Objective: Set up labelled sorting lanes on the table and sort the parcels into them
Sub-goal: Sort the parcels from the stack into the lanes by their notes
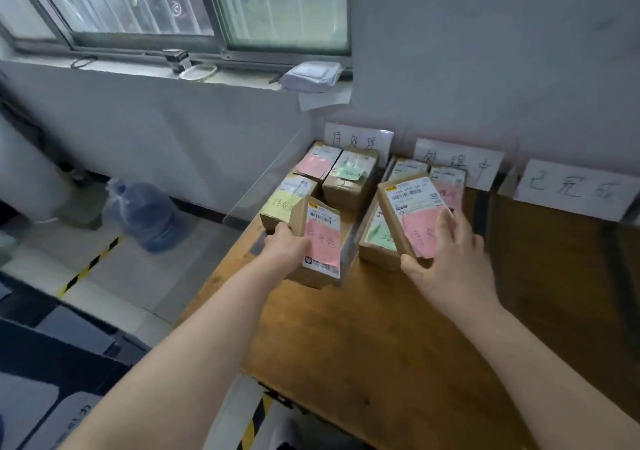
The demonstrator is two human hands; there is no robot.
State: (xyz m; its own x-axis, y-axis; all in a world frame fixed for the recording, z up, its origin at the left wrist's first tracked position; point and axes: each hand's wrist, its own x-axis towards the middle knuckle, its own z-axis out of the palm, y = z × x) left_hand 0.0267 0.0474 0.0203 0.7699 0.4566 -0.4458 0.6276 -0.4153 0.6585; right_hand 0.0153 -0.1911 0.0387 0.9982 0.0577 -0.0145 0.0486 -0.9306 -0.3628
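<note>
Brown pink-noted parcel (320, 238) tilted in left hand (287, 247); second parcel (414, 207), also pink-noted, raised in right hand (453, 259). Other parcels (349, 179) clustered below handwritten signs (358, 139).

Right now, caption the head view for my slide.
Left grip holds one pink-noted parcel, right grip another, before three lane signs.

left card (358, 139) reads 待处理, middle card (457, 164) 处理中, right card (571, 190) 已完成.

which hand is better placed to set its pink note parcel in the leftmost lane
Left. The left hand grips the left pink-note parcel at the front of the leftmost lane, beside the yellow-note parcel. The right hand grips the right pink-note parcel over the middle lane, so it would likely have to cross.
</note>
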